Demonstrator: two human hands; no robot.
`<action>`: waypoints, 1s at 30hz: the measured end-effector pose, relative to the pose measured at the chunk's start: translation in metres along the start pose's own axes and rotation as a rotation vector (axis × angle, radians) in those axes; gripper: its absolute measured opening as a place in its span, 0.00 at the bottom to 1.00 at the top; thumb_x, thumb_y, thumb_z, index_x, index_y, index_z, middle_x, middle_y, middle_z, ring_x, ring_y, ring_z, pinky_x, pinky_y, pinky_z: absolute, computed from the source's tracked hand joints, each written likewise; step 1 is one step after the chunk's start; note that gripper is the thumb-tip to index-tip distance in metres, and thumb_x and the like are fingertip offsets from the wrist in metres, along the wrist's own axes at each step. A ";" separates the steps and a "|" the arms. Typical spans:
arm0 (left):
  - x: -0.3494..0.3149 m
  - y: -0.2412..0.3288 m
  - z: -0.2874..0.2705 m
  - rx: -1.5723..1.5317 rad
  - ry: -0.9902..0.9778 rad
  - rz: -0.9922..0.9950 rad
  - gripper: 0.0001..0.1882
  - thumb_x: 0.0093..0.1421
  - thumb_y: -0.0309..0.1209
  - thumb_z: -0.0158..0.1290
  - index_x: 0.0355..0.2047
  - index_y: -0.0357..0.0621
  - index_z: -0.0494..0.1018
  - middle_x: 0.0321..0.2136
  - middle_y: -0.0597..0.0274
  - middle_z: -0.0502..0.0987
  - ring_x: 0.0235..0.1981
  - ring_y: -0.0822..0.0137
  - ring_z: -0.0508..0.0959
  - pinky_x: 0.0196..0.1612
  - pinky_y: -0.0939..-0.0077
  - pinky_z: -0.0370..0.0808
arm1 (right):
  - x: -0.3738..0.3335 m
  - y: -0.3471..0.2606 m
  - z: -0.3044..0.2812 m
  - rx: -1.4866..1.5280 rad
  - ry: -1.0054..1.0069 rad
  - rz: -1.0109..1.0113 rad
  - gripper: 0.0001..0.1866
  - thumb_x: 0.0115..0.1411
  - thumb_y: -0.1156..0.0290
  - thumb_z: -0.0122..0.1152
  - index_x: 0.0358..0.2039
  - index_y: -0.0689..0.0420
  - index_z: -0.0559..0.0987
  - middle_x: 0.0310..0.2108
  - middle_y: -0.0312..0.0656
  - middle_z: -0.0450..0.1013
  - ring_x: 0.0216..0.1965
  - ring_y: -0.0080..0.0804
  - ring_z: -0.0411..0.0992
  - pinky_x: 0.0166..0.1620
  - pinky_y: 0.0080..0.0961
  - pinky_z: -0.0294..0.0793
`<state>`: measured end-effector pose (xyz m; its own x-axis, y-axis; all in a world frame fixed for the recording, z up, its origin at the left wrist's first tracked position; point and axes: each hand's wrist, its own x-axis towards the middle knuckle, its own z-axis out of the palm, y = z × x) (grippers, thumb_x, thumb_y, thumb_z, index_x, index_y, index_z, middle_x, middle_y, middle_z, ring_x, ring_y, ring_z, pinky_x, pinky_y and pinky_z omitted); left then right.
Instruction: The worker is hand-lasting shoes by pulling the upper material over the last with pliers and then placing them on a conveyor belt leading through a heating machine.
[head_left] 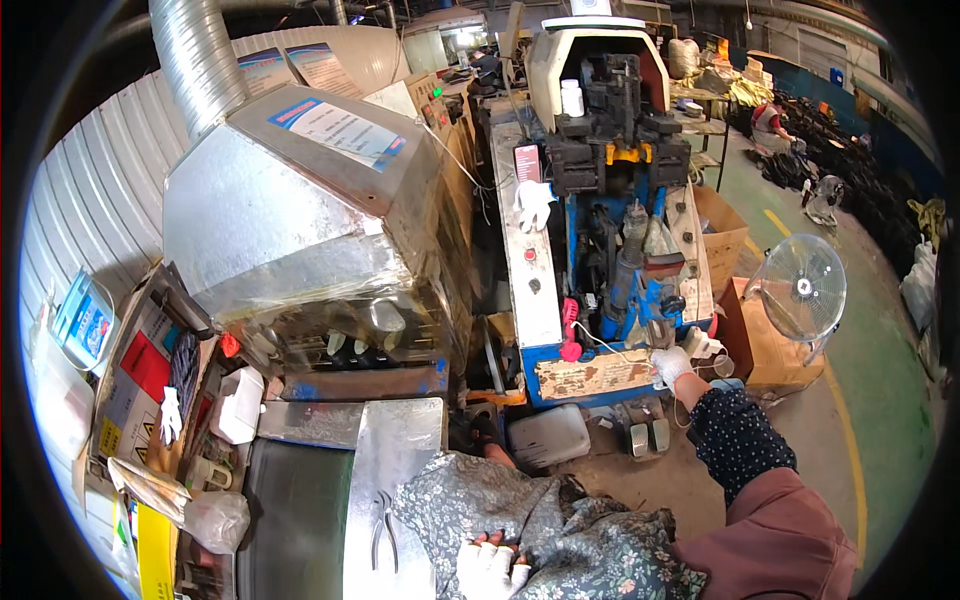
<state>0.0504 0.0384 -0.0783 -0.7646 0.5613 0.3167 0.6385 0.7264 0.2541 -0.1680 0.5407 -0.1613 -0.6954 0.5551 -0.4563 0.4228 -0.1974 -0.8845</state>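
Observation:
My left hand point(488, 568), in a white glove with bare fingertips, lies on the floral apron point(500, 500) over my lap; it holds nothing, fingers apart. Stretched forward, my right hand point(670, 367), also in a white glove, is at the right end of a worn wooden board point(595, 377) on the front of a blue and white machine point(540, 300). A thin white cord runs by this hand; its fingers are too small and hidden to show a grip. Beside it is a white block-shaped item point(703, 344). Pliers point(384, 532) lie on the metal ledge left of my lap.
A large sheet-metal hood point(290, 220) stands at left, with a dark conveyor belt point(295, 510) before it. Foot pedals point(648, 437) and a grey bin point(549, 436) sit under the machine. A fan point(800, 288) stands on a carton at right. Another person point(770, 125) sits farther back.

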 end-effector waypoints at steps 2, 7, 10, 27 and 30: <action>-0.001 0.002 0.002 -0.013 0.035 -0.008 0.24 0.53 0.38 0.58 0.48 0.38 0.73 0.30 0.48 0.70 0.35 0.45 0.71 0.44 0.50 0.69 | 0.005 0.005 -0.004 0.036 -0.027 0.034 0.11 0.58 0.73 0.55 0.23 0.67 0.70 0.18 0.51 0.68 0.13 0.43 0.65 0.16 0.40 0.63; 0.004 0.012 -0.009 -0.001 -0.031 -0.044 0.22 0.53 0.38 0.58 0.46 0.39 0.73 0.31 0.48 0.71 0.37 0.45 0.71 0.45 0.49 0.69 | 0.012 0.006 -0.007 -0.095 0.007 -0.024 0.11 0.58 0.72 0.54 0.24 0.67 0.71 0.18 0.49 0.68 0.14 0.41 0.66 0.16 0.40 0.65; 0.002 0.016 -0.007 0.006 0.004 -0.043 0.21 0.53 0.37 0.58 0.45 0.39 0.74 0.31 0.47 0.71 0.37 0.44 0.71 0.45 0.49 0.69 | 0.006 0.004 -0.004 -0.198 0.017 -0.101 0.10 0.57 0.71 0.56 0.28 0.68 0.75 0.20 0.48 0.71 0.16 0.38 0.70 0.19 0.39 0.69; 0.018 0.032 -0.011 0.049 0.066 -0.128 0.16 0.52 0.35 0.57 0.40 0.41 0.74 0.32 0.47 0.73 0.41 0.43 0.72 0.49 0.47 0.68 | 0.011 0.010 -0.003 -0.010 -0.029 -0.022 0.13 0.56 0.67 0.57 0.30 0.68 0.78 0.20 0.50 0.75 0.16 0.42 0.74 0.19 0.38 0.72; 0.028 0.023 -0.004 0.048 0.104 -0.039 0.15 0.52 0.34 0.57 0.39 0.41 0.74 0.32 0.47 0.73 0.41 0.43 0.72 0.48 0.48 0.69 | 0.027 0.023 -0.009 -0.129 -0.044 -0.046 0.10 0.56 0.69 0.57 0.26 0.64 0.77 0.18 0.48 0.72 0.14 0.41 0.70 0.16 0.39 0.68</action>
<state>0.0436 0.0692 -0.0594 -0.7739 0.4898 0.4014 0.6017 0.7664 0.2251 -0.1718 0.5586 -0.1928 -0.7392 0.5248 -0.4221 0.4591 -0.0658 -0.8859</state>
